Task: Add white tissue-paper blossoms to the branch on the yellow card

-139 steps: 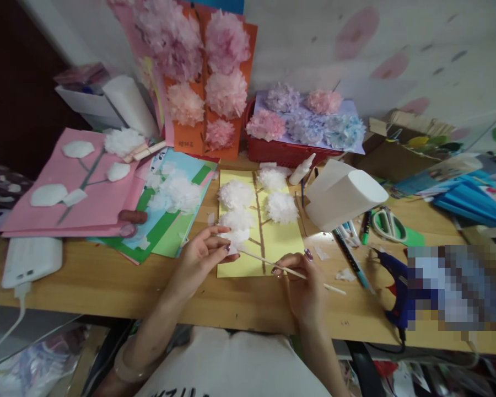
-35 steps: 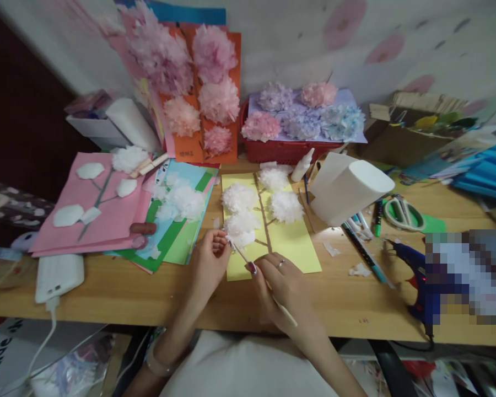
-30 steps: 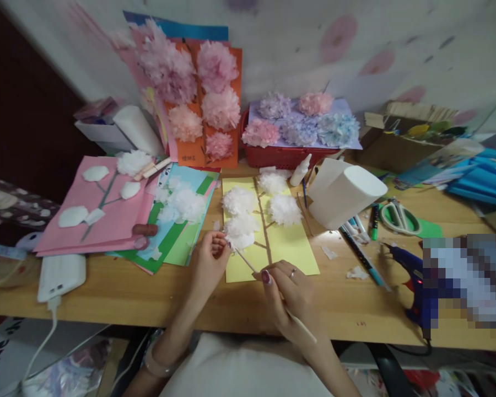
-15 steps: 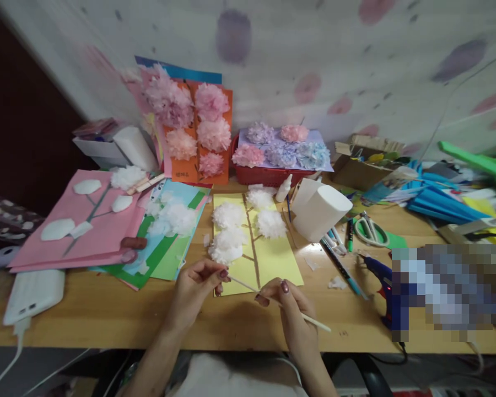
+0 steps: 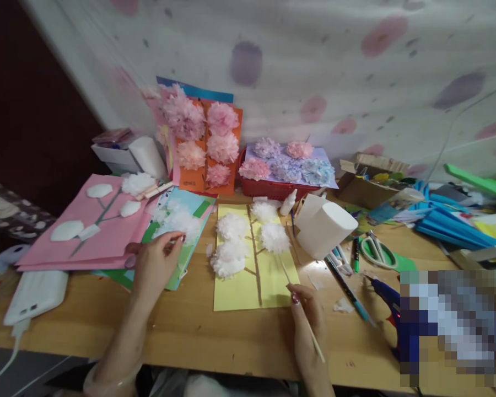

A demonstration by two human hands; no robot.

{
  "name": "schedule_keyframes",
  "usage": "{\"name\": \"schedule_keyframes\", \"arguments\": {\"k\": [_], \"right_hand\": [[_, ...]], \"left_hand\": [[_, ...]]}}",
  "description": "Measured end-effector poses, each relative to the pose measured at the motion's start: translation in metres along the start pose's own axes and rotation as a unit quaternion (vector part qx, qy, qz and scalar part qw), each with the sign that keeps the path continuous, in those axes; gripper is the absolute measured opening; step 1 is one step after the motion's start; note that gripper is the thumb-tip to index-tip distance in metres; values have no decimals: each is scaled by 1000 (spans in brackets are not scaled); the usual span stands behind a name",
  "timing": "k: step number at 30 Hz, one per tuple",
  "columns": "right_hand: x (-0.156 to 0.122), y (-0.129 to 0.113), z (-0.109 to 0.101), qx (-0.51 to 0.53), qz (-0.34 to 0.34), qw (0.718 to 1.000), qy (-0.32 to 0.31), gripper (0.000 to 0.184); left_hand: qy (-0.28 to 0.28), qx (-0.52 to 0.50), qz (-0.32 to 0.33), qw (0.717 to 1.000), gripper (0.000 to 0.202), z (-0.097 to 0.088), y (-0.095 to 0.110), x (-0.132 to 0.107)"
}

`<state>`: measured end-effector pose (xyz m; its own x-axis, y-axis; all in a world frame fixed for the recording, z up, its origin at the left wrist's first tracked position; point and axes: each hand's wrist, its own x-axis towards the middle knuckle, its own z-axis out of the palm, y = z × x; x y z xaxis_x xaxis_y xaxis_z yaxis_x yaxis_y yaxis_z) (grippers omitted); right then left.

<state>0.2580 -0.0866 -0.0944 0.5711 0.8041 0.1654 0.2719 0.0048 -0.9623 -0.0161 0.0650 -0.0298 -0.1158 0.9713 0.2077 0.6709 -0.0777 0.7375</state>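
My right hand [image 5: 310, 325] grips a slim pale stick [image 5: 316, 344], brush-like in shape. Its thin tip points up over the yellow paper [image 5: 273, 281], below a white tissue flower [image 5: 275, 237]. That paper bears a brown drawn branch with several puffy white flowers along it. To the left, my left hand [image 5: 155, 264] is at the near edge of loose white tissue pieces [image 5: 177, 218], which lie on blue and green paper. Its thumb and forefinger are drawn together; whatever is between them is too small to make out.
Pink sheets [image 5: 116, 242] with white shapes lie left, beside a white power bank [image 5: 37, 298]. Behind stand an orange flower card [image 5: 200, 182] and a red basket [image 5: 260, 189]. Toward the right are a tissue roll [image 5: 326, 226], scissors [image 5: 376, 248], a marker [image 5: 347, 289] and a blue glue gun [image 5: 391, 300].
My left hand has left the stick and moved left to the white tissue pieces. In my right hand, the stick now points upward over the yellow paper. The view has shifted slightly.
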Motion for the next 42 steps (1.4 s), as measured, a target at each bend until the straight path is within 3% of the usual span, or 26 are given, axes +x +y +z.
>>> {"name": "schedule_keyframes", "arguments": {"k": [7, 10, 13, 17, 20, 21, 27, 34, 42], "right_hand": [[-4, 4, 4, -55, 7, 997, -49, 29], [-3, 1, 3, -71, -12, 996, -55, 28], [-2, -2, 1, -86, -45, 994, -55, 27], [1, 3, -1, -96, -70, 991, -63, 25], [2, 8, 0, -84, -47, 994, -50, 27], [2, 9, 2, -78, -37, 996, -38, 29], [-3, 14, 13, -49, -12, 998, 30, 35], [3, 22, 15, 4, -41, 998, 57, 27], [3, 20, 15, 33, -23, 997, 59, 23]], "left_hand": [[-62, 188, 12, 980, 31, 2, 3, 32], [-139, 239, 77, 958, 35, 6, 16, 58], [-182, 252, 108, 944, 39, 18, 24, 89], [-234, 292, 82, 923, 37, 22, 17, 124], [-267, 325, 35, 907, 21, 12, 10, 140], [-280, 334, 20, 900, 16, 9, 9, 143], [-340, 336, -26, 878, 35, 9, 8, 150], [-325, 314, -24, 892, 37, 16, -1, 151], [-324, 299, -2, 897, 36, 13, -2, 153]]}}
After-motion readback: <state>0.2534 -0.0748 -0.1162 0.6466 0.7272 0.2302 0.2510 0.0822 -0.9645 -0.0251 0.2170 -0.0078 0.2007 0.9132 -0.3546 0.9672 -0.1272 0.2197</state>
